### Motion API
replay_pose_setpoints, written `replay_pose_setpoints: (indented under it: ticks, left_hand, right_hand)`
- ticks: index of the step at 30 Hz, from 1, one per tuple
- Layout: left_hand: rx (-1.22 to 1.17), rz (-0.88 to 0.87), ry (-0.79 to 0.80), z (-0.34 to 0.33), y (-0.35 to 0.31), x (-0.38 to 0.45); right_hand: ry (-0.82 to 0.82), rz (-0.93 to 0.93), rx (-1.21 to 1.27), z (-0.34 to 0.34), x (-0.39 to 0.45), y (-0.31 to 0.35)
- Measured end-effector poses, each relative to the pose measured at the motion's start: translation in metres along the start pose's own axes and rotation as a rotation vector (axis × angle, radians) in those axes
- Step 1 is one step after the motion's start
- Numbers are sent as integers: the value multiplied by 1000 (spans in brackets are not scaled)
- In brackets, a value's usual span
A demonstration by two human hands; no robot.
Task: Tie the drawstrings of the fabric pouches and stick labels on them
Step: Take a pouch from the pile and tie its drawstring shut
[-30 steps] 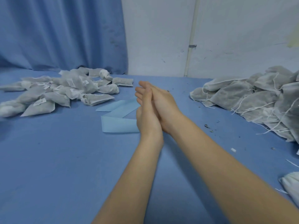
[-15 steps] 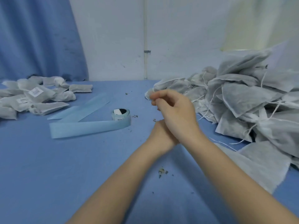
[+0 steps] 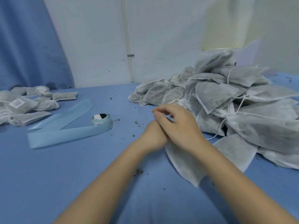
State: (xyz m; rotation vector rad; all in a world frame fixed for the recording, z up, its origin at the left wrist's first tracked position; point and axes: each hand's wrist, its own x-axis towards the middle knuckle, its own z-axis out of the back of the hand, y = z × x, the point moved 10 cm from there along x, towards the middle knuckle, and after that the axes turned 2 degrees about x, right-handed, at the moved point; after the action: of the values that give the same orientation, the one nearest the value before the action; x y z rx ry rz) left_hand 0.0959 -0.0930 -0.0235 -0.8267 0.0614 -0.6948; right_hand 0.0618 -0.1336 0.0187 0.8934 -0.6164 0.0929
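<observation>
- The view has swung right over the last second: the big pile (image 3: 226, 101) of untied pouches, earlier at the frame's edge, now fills the space just beyond and right of the hands. I judge this to mean the person is turning from the finished work toward fresh stock.
- The labelled pouches (image 3: 24, 105) have slid far to the left of the hands, well apart from them. The label roll (image 3: 102, 120), with its blue backing strip trailing leftward, has come into sight between that group and the hands.
- The hands themselves have changed from flat, palm-to-palm and fingers straight, to a curled pose over the blue table (image 3: 48, 175).
- One loose pouch (image 3: 186, 160) now lies directly under and on the near side of the wrists, flat on the table. It looks like the next one to be tied, though no drawstring is yet in the fingers as far as I can see.
- The right hand (image 3: 178, 122) lies on top, forearm running in from the lower right, fingers bent with thumb and forefinger tips drawn close. Whether they pinch a string I cannot tell.
- The left hand (image 3: 153, 136) sits beneath it, mostly covered. Its fingers are hidden, so its hold cannot be read.
</observation>
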Motion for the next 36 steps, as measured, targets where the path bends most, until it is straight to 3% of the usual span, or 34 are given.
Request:
replay_pose_setpoints:
  ticks: [3, 7, 11, 19, 27, 32, 36]
  left_hand:
    - [-160, 74, -85, 34, 7, -3]
    - [-249, 126, -155, 64, 23, -8]
    - [-185, 157, -240, 97, 34, -12]
    - [-92, 167, -383, 130, 44, -17]
    - [-97, 271, -305, 135, 64, -13]
    - [-24, 220, -199, 131, 52, -4]
    - [175, 180, -141, 119, 41, 0]
  right_hand:
    - [62, -2, 73, -4, 4, -4]
    - [25, 0, 159, -8, 18, -1]
    - [107, -52, 261, -27, 29, -1]
    - [75, -100, 411, -44, 41, 0]
    - [360, -264, 745, -82, 28, -12]
    - [234, -300, 706, -77, 35, -26]
    - [208, -311, 623, -73, 35, -31]
